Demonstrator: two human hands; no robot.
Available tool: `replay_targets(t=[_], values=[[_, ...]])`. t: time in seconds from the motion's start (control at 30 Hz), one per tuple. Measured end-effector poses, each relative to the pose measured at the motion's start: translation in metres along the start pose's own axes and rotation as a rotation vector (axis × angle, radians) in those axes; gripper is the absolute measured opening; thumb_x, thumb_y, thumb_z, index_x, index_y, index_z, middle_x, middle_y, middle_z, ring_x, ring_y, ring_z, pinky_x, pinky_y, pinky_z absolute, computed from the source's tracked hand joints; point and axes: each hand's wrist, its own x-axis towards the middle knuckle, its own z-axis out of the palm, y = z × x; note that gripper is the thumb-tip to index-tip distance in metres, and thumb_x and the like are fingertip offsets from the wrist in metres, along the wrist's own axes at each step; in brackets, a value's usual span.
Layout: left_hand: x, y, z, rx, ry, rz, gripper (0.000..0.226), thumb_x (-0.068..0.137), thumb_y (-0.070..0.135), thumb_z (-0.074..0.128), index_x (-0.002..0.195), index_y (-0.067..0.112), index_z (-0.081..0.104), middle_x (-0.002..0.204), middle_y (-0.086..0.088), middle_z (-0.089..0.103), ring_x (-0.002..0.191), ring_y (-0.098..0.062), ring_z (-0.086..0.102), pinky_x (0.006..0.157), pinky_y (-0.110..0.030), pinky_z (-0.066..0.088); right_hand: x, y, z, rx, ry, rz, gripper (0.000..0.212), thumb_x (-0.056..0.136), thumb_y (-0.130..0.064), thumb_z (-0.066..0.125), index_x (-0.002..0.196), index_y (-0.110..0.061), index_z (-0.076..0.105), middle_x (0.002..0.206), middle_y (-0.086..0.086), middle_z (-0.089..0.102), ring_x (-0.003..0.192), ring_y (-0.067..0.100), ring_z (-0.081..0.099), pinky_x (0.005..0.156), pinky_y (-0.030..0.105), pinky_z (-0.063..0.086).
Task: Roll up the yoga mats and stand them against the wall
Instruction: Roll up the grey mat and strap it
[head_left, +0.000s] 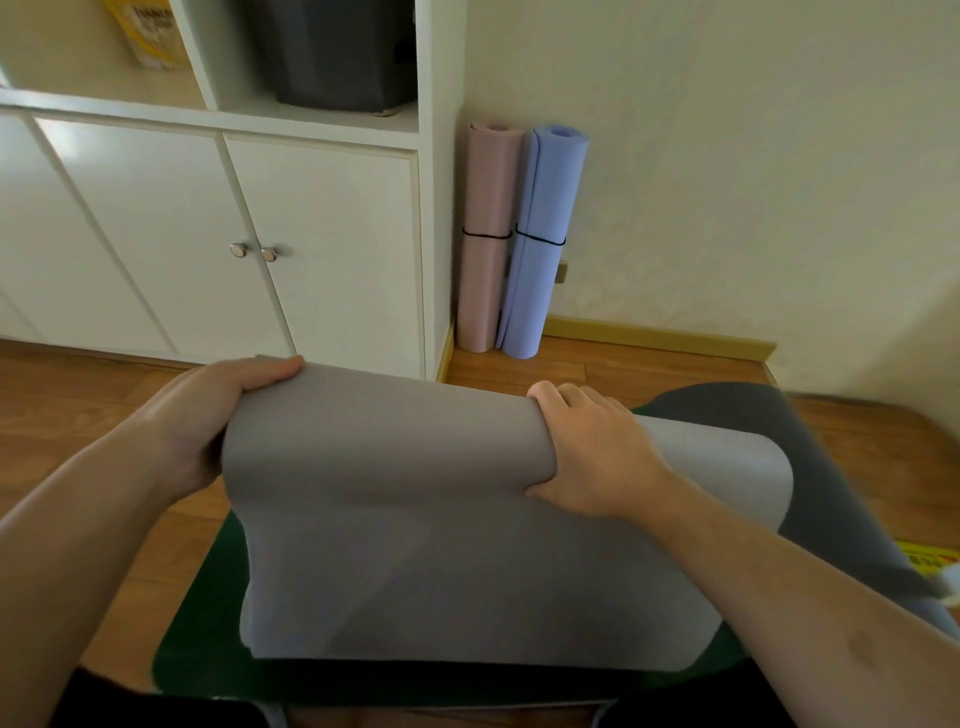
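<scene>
both the left hand (208, 415) and right hand (587, 452) grip the grey mat (415, 499) lifted over a green mat (208, 634) on the floor, likely to tighten its roll before joining the pink roll (485, 234) and blue roll (543, 239) at the wall.

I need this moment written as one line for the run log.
left hand: grips grey mat edge | right hand: grips its fold | pink mat, blue mat: rolled, banded, upright at wall | green mat: underneath
</scene>
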Motion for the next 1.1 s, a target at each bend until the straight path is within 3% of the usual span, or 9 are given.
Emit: replay_targets(t=[0.07, 0.17, 0.33, 0.4, 0.5, 0.67, 0.9, 1.03, 1.1], values=[[0.010, 0.000, -0.006, 0.214, 0.083, 0.106, 0.030, 0.094, 0.042, 0.072, 0.111, 0.018, 0.076, 0.112, -0.007, 0.078, 0.104, -0.028, 0.070, 0.098, -0.049, 0.052, 0.001, -0.006, -0.004, -0.031, 0.014, -0.011, 0.086, 0.070, -0.066, 0.084, 0.131, -0.029, 0.036, 0.123, -0.003, 0.059, 0.112, 0.022, 0.058, 0.093, 0.041, 0.049], [0.008, 0.005, -0.006, 0.953, 0.237, 0.478, 0.044, 0.091, 0.056, 0.067, 0.129, 0.035, 0.060, 0.136, 0.005, 0.059, 0.121, -0.022, 0.057, 0.102, -0.049, 0.049, 0.001, -0.018, -0.002, -0.092, 0.003, -0.031, 0.081, 0.070, -0.064, 0.084, 0.123, -0.027, 0.036, 0.114, -0.002, 0.059, 0.104, 0.024, 0.060, 0.081, 0.041, 0.048], [-0.020, -0.031, 0.074, 1.596, -0.103, 0.784, 0.112, 0.063, 0.087, 0.070, 0.152, 0.031, 0.032, 0.149, 0.004, 0.043, 0.136, -0.023, 0.044, 0.119, -0.043, 0.035, 0.004, -0.047, 0.010, -0.135, -0.001, -0.099, 0.088, 0.070, -0.058, 0.085, 0.133, -0.019, 0.039, 0.117, 0.005, 0.060, 0.106, 0.028, 0.061, 0.083, 0.043, 0.051], [-0.013, -0.058, 0.104, 1.743, -0.077, 0.785, 0.110, 0.063, 0.083, 0.073, 0.146, 0.023, 0.035, 0.141, -0.002, 0.049, 0.127, -0.028, 0.050, 0.114, -0.048, 0.037, 0.002, -0.054, 0.017, -0.161, 0.033, -0.120, 0.087, 0.068, -0.057, 0.085, 0.133, -0.017, 0.042, 0.117, 0.006, 0.062, 0.106, 0.029, 0.061, 0.083, 0.044, 0.051], [0.002, -0.072, 0.111, 1.702, -0.043, 0.815, 0.086, 0.072, 0.074, 0.070, 0.136, 0.024, 0.041, 0.132, 0.000, 0.056, 0.118, -0.027, 0.057, 0.104, -0.046, 0.043, -0.003, -0.057, 0.018, -0.131, 0.002, -0.120, 0.089, 0.071, -0.064, 0.081, 0.135, -0.019, 0.041, 0.121, 0.006, 0.060, 0.109, 0.029, 0.060, 0.088, 0.043, 0.050], [0.014, -0.063, 0.096, 1.672, -0.144, 0.839, 0.084, 0.067, 0.076, 0.068, 0.133, 0.029, 0.045, 0.125, 0.007, 0.060, 0.112, -0.021, 0.061, 0.099, -0.043, 0.048, -0.008, -0.033, -0.013, 0.257, -0.301, -0.003, 0.120, 0.064, -0.077, 0.086, 0.157, -0.031, 0.027, 0.149, -0.006, 0.043, 0.138, 0.019, 0.042, 0.114, 0.043, 0.043], [0.013, -0.035, 0.073, 1.543, -0.245, 0.659, 0.076, 0.055, 0.079, 0.073, 0.118, 0.040, 0.054, 0.105, 0.017, 0.065, 0.094, -0.010, 0.062, 0.085, -0.034, 0.053, -0.020, -0.021, -0.025, -0.124, -0.304, -0.015, 0.139, 0.061, -0.070, 0.091, 0.163, -0.027, 0.008, 0.152, -0.001, 0.043, 0.139, 0.026, 0.045, 0.116, 0.044, 0.040], [0.012, -0.027, 0.064, 1.468, -0.334, 0.533, 0.075, 0.054, 0.079, 0.078, 0.117, 0.046, 0.053, 0.100, 0.022, 0.063, 0.089, -0.003, 0.058, 0.077, -0.026, 0.051, -0.020, -0.023, -0.008, -0.145, -0.169, -0.081, 0.108, 0.068, -0.065, 0.083, 0.151, -0.028, 0.025, 0.137, -0.001, 0.053, 0.125, 0.026, 0.053, 0.107, 0.045, 0.045], [0.011, -0.030, 0.064, 1.484, -0.322, 0.567, 0.081, 0.056, 0.083, 0.073, 0.124, 0.046, 0.050, 0.110, 0.021, 0.060, 0.098, -0.004, 0.057, 0.088, -0.030, 0.052, -0.015, -0.022, -0.003, -0.121, -0.153, -0.080, 0.091, 0.068, -0.061, 0.081, 0.139, -0.028, 0.034, 0.122, -0.002, 0.058, 0.113, 0.025, 0.058, 0.096, 0.045, 0.048]])
